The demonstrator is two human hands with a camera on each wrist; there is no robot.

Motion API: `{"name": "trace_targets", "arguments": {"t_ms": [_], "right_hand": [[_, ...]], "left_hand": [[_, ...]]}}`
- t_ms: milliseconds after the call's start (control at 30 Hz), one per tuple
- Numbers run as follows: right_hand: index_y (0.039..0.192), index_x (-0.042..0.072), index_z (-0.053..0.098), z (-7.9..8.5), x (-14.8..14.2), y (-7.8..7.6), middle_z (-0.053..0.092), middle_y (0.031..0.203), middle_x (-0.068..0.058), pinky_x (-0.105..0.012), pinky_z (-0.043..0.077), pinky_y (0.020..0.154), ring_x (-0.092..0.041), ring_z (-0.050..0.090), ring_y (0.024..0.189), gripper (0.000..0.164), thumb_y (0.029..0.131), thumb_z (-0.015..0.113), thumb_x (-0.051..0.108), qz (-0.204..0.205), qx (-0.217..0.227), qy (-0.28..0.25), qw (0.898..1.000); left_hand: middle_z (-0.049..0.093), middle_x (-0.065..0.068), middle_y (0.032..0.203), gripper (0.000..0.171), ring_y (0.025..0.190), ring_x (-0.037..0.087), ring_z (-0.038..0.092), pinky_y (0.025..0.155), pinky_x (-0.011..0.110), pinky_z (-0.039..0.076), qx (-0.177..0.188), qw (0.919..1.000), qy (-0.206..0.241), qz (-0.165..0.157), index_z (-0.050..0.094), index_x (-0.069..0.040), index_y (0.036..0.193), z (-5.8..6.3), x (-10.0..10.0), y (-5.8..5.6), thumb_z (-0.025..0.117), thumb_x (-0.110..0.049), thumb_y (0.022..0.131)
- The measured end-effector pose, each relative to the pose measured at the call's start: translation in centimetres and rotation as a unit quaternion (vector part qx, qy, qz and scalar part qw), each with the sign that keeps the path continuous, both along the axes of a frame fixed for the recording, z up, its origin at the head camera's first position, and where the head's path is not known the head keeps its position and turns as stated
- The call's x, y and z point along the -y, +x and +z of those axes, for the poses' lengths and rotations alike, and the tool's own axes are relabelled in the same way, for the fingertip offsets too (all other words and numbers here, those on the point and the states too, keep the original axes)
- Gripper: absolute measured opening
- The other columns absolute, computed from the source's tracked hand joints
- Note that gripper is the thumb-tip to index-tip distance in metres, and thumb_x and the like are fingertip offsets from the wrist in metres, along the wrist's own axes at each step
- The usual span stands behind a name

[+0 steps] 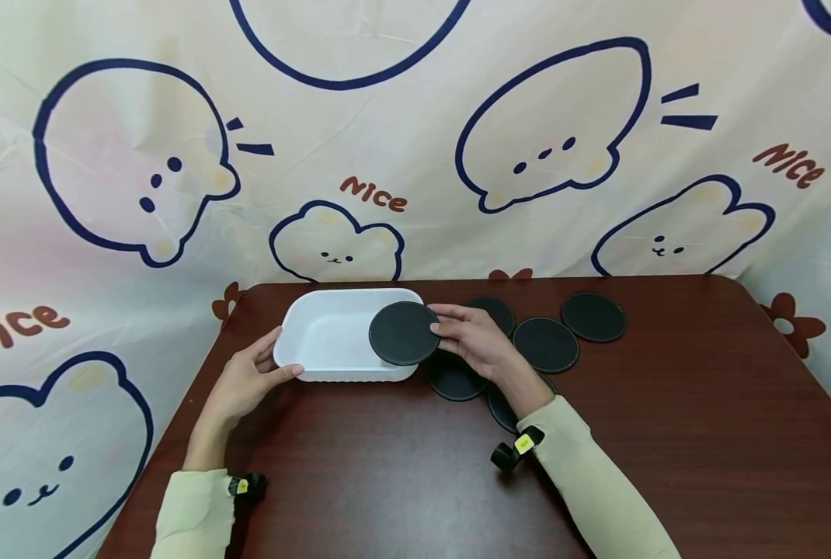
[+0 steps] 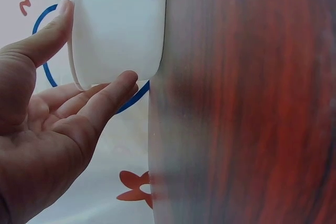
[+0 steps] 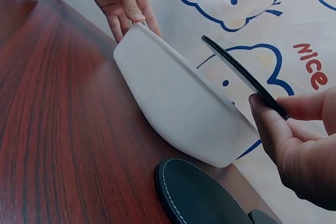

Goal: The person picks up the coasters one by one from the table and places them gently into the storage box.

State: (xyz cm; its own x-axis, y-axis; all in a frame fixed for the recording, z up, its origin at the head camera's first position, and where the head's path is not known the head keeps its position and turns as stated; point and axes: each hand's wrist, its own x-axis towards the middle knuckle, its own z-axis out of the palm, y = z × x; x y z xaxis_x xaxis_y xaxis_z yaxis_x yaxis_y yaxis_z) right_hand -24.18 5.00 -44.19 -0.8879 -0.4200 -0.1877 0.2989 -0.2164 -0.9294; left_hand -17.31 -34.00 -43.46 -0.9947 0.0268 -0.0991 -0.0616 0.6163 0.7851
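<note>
A white rectangular tray (image 1: 328, 334) with rounded corners stands at the back left of the table. My left hand (image 1: 242, 382) grips its left end, thumb on the near corner and fingers around the side. My right hand (image 1: 477, 341) pinches a round black coaster (image 1: 403, 335) by its right edge, thumb on one face and fingers on the other. In the head view that coaster overlaps the tray's right end. From the right wrist, the held coaster (image 3: 244, 74) appears tilted above the tray's rim (image 3: 184, 72), its pale stitching showing along the edge.
Several more black coasters lie on the brown table (image 1: 387, 466) right of the tray, among them one in the middle (image 1: 547, 345) and one at the far right (image 1: 593, 317). Another (image 1: 501, 407) is partly hidden under my right forearm. A cartoon-printed cloth (image 1: 429, 155) hangs behind.
</note>
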Motion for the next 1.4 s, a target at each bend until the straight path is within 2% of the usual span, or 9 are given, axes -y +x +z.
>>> {"name": "trace_targets", "arguments": {"t_ms": [300,767,867,1000,1100,1300,1400], "right_hand": [[0.159,0.004,0.051,0.1,0.7,-0.1,0.052,0.162,-0.021,-0.019,0.063,0.088,-0.007,0.072,0.110,0.053,0.106,0.060,-0.001,-0.011,0.013,0.000,1.000],[0.157,0.001,0.052,-0.1,1.5,-0.1,0.054,0.160,-0.023,-0.024,0.064,0.092,-0.008,0.074,0.108,0.052,0.106,0.061,-0.001,-0.025,0.021,-0.008,0.999],[0.158,0.001,0.051,0.0,1.9,-0.2,0.054,0.160,-0.024,-0.025,0.063,0.094,-0.011,0.072,0.114,0.052,0.106,0.061,-0.001,-0.026,0.016,-0.003,1.000],[0.157,0.002,0.052,0.4,2.5,-0.4,0.050,0.164,-0.020,-0.028,0.061,0.100,-0.018,0.064,0.132,0.053,0.106,0.062,0.000,-0.023,0.013,0.011,1.000],[0.156,0.004,0.055,0.7,3.1,-0.5,0.049,0.165,-0.018,-0.026,0.061,0.098,-0.019,0.061,0.136,0.051,0.105,0.063,0.001,-0.021,0.009,0.023,0.999],[0.153,0.004,0.059,1.0,4.1,-1.0,0.054,0.159,-0.020,-0.018,0.061,0.079,-0.008,0.067,0.106,0.049,0.105,0.064,-0.001,-0.018,-0.003,0.033,0.999],[0.153,0.004,0.059,1.2,4.5,-1.1,0.058,0.155,-0.020,-0.018,0.060,0.075,-0.006,0.066,0.096,0.049,0.105,0.064,-0.001,-0.015,-0.009,0.038,0.999]], "left_hand": [[0.036,0.023,0.171,0.098,0.147,0.043,0.054,0.109,0.047,0.049,0.002,1.0000,-0.002,0.000,0.021,-0.007,0.172,0.1,-0.1,0.0,0.081,-0.032,0.098],[0.037,0.024,0.171,0.098,0.146,0.044,0.054,0.108,0.048,0.051,-0.002,1.0000,-0.005,0.003,0.022,-0.009,0.172,-0.3,0.0,0.0,0.081,-0.035,0.098],[0.038,0.023,0.171,0.099,0.146,0.043,0.055,0.108,0.048,0.051,-0.002,1.0000,-0.005,0.003,0.021,-0.009,0.172,-0.2,0.0,0.0,0.081,-0.035,0.098],[0.038,0.023,0.171,0.099,0.146,0.043,0.055,0.109,0.048,0.051,-0.001,1.0000,-0.008,0.003,0.021,-0.009,0.172,-0.2,0.0,0.1,0.081,-0.035,0.098],[0.038,0.024,0.171,0.098,0.146,0.043,0.054,0.109,0.048,0.051,-0.002,1.0000,-0.008,0.005,0.022,-0.008,0.172,-0.2,0.0,0.1,0.081,-0.034,0.098],[0.037,0.024,0.171,0.098,0.147,0.044,0.053,0.108,0.048,0.050,-0.003,0.9999,-0.007,0.006,0.022,-0.007,0.172,-0.2,-0.1,0.1,0.081,-0.032,0.098],[0.037,0.024,0.171,0.098,0.147,0.044,0.053,0.108,0.048,0.050,-0.004,0.9999,-0.008,0.006,0.022,-0.008,0.172,-0.2,-0.1,0.1,0.081,-0.032,0.098]]}}
